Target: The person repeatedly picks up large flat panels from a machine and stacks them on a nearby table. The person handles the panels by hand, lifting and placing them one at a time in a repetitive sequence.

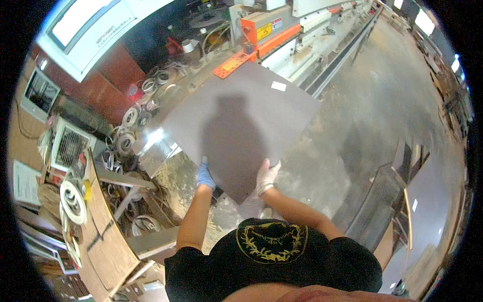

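I hold a large flat grey-brown panel point(292, 115) by its near corner, one hand on each side of it. My left hand point(205, 175), in a blue glove, is closed on the left edge with the thumb on top. My right hand point(267, 177), in a whitish glove, grips the right edge, thumb up and the other fingers partly hidden under the board. A small white label point(278, 86) is stuck near the panel's far right side. The far corner reaches the orange perforated plate point(233, 64) of a long machine. My shadow falls across the board.
The orange and white machine point(274, 32) with a long rail stretches to the far right. Rolls of edging strip point(130, 117) line the left, beside a wooden bench point(108, 246). Dark boards point(370, 201) lean at the right, and offcuts are piled along the far right wall.
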A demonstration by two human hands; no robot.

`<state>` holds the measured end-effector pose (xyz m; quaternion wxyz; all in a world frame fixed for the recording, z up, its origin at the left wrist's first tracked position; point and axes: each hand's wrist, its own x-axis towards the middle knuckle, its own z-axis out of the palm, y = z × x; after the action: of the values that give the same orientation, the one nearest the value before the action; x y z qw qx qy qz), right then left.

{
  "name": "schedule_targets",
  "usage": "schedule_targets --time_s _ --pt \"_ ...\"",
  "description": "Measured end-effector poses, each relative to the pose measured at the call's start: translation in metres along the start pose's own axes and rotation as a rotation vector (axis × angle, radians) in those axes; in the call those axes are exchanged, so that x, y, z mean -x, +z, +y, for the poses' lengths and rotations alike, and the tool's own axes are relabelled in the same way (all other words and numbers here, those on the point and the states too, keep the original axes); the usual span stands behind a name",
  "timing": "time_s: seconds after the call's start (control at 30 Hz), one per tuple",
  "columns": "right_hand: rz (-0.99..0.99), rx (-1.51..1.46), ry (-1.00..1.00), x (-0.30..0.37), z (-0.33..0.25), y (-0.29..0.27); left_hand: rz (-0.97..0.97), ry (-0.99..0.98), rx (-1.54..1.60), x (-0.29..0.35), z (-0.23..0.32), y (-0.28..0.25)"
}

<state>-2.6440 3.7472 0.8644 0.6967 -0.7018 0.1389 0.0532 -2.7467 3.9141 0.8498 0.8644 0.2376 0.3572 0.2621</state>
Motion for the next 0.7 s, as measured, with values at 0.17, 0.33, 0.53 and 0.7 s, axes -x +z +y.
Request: schedule_targets --time_s 0.17,0.33,0.53,0.7 --pt "-0.014 0.057 0.034 -0.031 -0.035 -0.013 -0.045 -0.03 -0.142 -0.024 -0.017 0.03" --pt "-0.06 0.015 0.14 -0.097 -0.008 -0.016 -0.275 -0.343 -0.152 -0.021 -0.035 0.085" --pt "-0.227 0.033 -0.115 -0.088 -0.007 -0.213 -0.21 -0.041 -0.397 -0.068 -0.067 0.05" --pt "0.679 0.482 -0.153 -0.133 0.023 -0.577 0.206 1.057 -1.172 0.003 -0.106 0.066"
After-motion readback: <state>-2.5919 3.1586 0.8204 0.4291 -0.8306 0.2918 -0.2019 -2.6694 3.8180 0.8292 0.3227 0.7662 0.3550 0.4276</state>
